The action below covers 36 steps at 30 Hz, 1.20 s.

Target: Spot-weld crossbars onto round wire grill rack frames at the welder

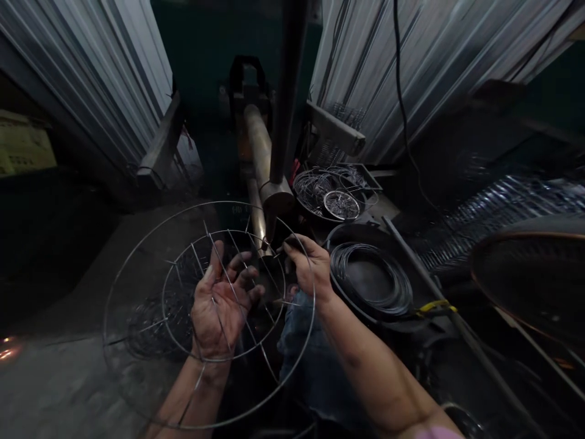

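Note:
A round wire rack (195,353), made of two metal rings with several short wires across them, hangs tilted in front of me. Behind its wires my left hand (223,305) is palm up with its fingers apart and loosely bent; the wires cross over the palm. Whether it bears the rack's weight, I cannot tell. Inside the outer ring's right side my right hand (308,262) pinches a short piece of wire (276,254), partly hidden by the fingers. That wire is close to the lower brass-coloured electrode arm (257,213) of a welding machine, where the rack's inner ring also passes.
The upper electrode arm (260,143) and a dark vertical bar (286,91) stand ahead. To the right are a basin of wire pieces (315,210), a coil of wire (370,277), a long metal bar (425,280) and stacked wire racks (507,201). Dark wirework (155,323) lies lower left.

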Tool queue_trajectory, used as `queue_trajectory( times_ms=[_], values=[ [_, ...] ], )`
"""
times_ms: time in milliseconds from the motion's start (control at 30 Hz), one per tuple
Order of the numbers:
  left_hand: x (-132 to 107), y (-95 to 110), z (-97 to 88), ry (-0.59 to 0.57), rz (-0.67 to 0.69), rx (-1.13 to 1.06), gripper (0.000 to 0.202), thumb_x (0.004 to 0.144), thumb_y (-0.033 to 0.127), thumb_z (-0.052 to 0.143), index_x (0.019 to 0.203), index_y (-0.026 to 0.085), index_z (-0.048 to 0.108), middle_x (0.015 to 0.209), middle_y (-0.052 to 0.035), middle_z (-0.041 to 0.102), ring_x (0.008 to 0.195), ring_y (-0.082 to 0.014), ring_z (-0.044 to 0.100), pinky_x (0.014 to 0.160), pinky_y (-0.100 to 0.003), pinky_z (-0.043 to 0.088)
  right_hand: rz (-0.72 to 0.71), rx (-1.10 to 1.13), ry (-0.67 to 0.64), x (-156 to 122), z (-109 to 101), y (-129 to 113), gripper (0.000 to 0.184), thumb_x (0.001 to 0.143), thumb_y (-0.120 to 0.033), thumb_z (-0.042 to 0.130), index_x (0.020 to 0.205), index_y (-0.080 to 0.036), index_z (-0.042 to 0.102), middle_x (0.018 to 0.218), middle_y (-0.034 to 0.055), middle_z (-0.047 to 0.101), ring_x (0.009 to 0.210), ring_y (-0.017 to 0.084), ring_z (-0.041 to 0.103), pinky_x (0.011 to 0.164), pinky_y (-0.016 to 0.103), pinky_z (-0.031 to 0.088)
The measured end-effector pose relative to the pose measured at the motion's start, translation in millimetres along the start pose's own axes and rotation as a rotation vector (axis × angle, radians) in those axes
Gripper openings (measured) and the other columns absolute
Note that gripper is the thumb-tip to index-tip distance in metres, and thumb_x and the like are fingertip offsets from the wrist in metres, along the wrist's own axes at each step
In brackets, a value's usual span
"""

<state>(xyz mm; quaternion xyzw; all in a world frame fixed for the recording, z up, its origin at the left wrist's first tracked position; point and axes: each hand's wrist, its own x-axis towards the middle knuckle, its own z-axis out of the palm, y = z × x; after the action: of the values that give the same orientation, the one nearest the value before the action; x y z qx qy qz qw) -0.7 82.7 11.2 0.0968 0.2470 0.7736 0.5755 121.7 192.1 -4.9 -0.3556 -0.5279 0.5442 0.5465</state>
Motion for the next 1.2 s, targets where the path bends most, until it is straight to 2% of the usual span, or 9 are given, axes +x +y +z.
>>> queue_trajectory(
  times_ms=[167,467,633,733,867,933,1000,1067,1200],
  values=[
    [1.1,2.9,4.0,0.017,0.024,0.009,0.037,0.093,0.030,0.042,0.128,0.034,0.052,0.114,-0.0087,0.060,0.087,-0.0215,0.063,0.067,-0.040,0.056,-0.210,-0.060,0.067,4.9,7.8,5.8,0.009,0.074,-0.027,0.065,0.078,-0.019,0.068,0.071,-0.0012,0.063,0.067,0.013,0.057,0.065,0.024,0.048],
    [12.7,8.2,8.6,0.092,0.031,-0.010,0.036,0.092,0.031,0.043,0.127,0.034,0.050,0.112,-0.0077,0.061,0.084,-0.0211,0.063,0.065,-0.040,0.056,-0.313,-0.179,0.003,22.5,14.1,11.4,0.012,0.077,-0.021,0.057,0.080,-0.020,0.068,0.073,-0.0021,0.062,0.069,0.013,0.056,0.067,0.023,0.046],
    [14.9,5.2,5.7,0.078,0.045,-0.017,0.034,0.090,0.033,0.048,0.123,0.033,0.053,0.113,-0.0066,0.061,0.087,-0.0211,0.064,0.069,-0.039,0.056,-0.240,-0.150,0.010,28.6,19.9,14.1,0.010,0.077,-0.027,0.061,0.079,-0.021,0.068,0.073,-0.0016,0.060,0.069,0.014,0.054,0.067,0.025,0.046],
    [16.4,4.8,2.6,0.058,0.038,-0.027,0.036,0.087,0.038,0.051,0.122,0.030,0.055,0.115,-0.0079,0.061,0.091,-0.0226,0.064,0.073,-0.042,0.056,-0.164,-0.161,-0.053,31.2,16.8,10.3,0.012,0.077,-0.030,0.062,0.081,-0.020,0.068,0.072,-0.0011,0.060,0.066,0.014,0.053,0.064,0.025,0.046],
    [25.0,10.6,-7.1,-0.013,-0.043,-0.087,0.053,0.081,0.054,0.055,0.121,0.019,0.057,0.113,-0.0112,0.062,0.094,-0.0254,0.063,0.078,-0.049,0.054,0.026,-0.075,-0.207,21.0,-10.9,-3.2,0.022,0.068,-0.030,0.073,0.087,-0.020,0.070,0.077,-0.0003,0.064,0.068,0.015,0.057,0.063,0.026,0.047],
    [28.9,14.2,-12.3,-0.055,-0.096,-0.082,0.059,0.075,0.053,0.063,0.121,0.015,0.057,0.108,-0.0108,0.064,0.092,-0.0245,0.063,0.076,-0.046,0.056,0.128,-0.010,-0.330,7.1,-29.8,-10.1,0.032,0.058,-0.026,0.081,0.089,-0.020,0.072,0.083,0.0019,0.067,0.077,0.018,0.060,0.071,0.029,0.049],
    [29.2,15.6,-15.3,-0.094,-0.116,-0.034,0.063,0.070,0.044,0.072,0.123,0.015,0.057,0.104,-0.0093,0.065,0.090,-0.0231,0.063,0.074,-0.041,0.057,0.207,0.040,-0.429,-9.4,-43.2,-13.1,0.029,0.056,-0.025,0.084,0.083,-0.018,0.073,0.086,0.0047,0.068,0.078,0.020,0.062,0.073,0.032,0.050],
    [24.7,13.5,-15.5,-0.124,-0.069,0.020,0.067,0.063,0.036,0.079,0.124,0.016,0.057,0.103,-0.0074,0.065,0.091,-0.0221,0.062,0.073,-0.036,0.058,0.230,0.086,-0.363,-22.5,-46.1,-10.8,0.020,0.062,-0.026,0.081,0.077,-0.018,0.073,0.077,0.0043,0.067,0.066,0.018,0.061,0.064,0.031,0.049],
    [8.0,2.3,-12.5,-0.136,0.059,0.080,0.069,0.057,0.020,0.083,0.122,0.021,0.059,0.105,-0.0041,0.064,0.099,-0.0217,0.060,0.079,-0.033,0.057,0.138,0.112,0.015,-23.5,-27.3,0.4,0.016,0.067,-0.029,0.077,0.076,-0.019,0.070,0.054,-0.0027,0.056,0.046,0.011,0.048,0.049,0.025,0.040]
  ],
)
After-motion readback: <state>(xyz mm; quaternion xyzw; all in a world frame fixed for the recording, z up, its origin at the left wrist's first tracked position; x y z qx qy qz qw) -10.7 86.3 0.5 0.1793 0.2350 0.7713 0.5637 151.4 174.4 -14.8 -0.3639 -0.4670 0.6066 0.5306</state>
